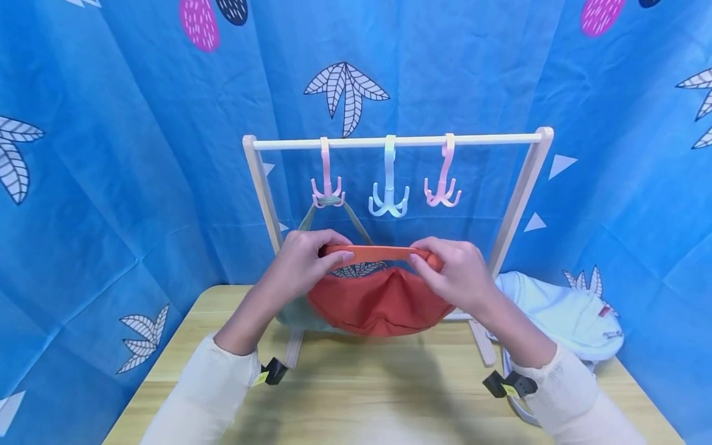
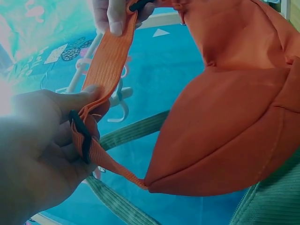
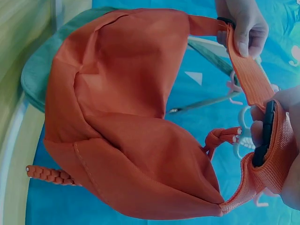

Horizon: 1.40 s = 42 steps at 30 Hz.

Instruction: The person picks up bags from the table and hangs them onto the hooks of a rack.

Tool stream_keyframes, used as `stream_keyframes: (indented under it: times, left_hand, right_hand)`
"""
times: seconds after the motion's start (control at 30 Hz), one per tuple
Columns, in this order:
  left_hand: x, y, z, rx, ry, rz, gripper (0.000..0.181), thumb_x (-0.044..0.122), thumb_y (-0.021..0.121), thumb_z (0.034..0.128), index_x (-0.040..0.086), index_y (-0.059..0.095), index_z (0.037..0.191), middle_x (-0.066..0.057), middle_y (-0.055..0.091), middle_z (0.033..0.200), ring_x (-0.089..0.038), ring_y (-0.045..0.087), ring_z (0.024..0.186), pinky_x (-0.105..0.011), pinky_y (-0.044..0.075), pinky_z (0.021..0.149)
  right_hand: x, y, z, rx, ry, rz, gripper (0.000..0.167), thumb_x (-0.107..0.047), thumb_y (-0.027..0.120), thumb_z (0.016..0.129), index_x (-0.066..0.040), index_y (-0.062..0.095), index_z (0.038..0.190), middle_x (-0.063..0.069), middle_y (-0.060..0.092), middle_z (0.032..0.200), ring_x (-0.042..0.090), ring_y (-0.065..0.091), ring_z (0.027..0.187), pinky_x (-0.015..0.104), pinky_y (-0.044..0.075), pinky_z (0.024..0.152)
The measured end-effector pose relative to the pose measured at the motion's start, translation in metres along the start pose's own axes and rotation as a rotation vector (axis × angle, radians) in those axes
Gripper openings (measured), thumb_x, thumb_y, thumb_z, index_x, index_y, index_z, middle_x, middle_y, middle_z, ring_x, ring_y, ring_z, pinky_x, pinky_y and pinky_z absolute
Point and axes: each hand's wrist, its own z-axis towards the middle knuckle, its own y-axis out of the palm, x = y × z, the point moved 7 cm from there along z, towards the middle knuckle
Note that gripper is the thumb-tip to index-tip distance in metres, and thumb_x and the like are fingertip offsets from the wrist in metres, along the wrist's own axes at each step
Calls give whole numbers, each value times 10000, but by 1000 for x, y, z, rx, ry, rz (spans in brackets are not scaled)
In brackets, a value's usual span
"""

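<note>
An orange-red waist bag (image 1: 384,303) hangs in the air by its strap (image 1: 384,253), in front of a small rack. My left hand (image 1: 314,256) pinches the strap's left end, by a black slider (image 2: 82,136) in the left wrist view. My right hand (image 1: 450,266) grips the right end, where a black buckle (image 3: 266,133) shows in the right wrist view. Between the hands the strap is stretched level. Behind it a green bag (image 1: 303,315), mostly hidden, hangs from the left pink hook (image 1: 327,179).
The wooden rack's rail (image 1: 489,139) also carries a light blue hook (image 1: 389,185) and another pink hook (image 1: 444,179). A pale blue bag (image 1: 562,309) lies at the right of the wooden table (image 1: 345,402). A blue patterned curtain (image 1: 139,154) surrounds the table.
</note>
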Motion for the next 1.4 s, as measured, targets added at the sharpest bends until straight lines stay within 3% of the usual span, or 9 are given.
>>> stream_keyframes:
  times: [0.4, 0.87, 1.4]
  left_hand:
    - [5, -5, 16, 93, 48, -6, 262, 190, 784, 934, 92, 772, 1177, -90, 788, 991, -180, 722, 792, -348, 649, 735]
    - [22, -16, 29, 270, 89, -17, 251, 194, 795, 921, 90, 780, 1149, -112, 799, 1021, -217, 755, 835, -355, 646, 770]
    - [39, -24, 41, 354, 139, 12, 248, 201, 769, 943, 76, 767, 1158, -109, 793, 975, -167, 680, 704, -316, 633, 750]
  right_hand:
    - [6, -12, 14, 56, -7, -13, 184, -105, 823, 873, -34, 762, 1030, 89, 751, 788, 120, 587, 593, 193, 491, 563]
    - [7, -27, 26, 152, 49, 29, 166, -74, 788, 894, 13, 734, 1025, 129, 731, 776, 141, 555, 565, 185, 463, 559]
    - [8, -41, 37, 298, 83, 21, 243, -87, 805, 883, 42, 737, 1077, 204, 761, 913, 277, 672, 701, 50, 427, 708]
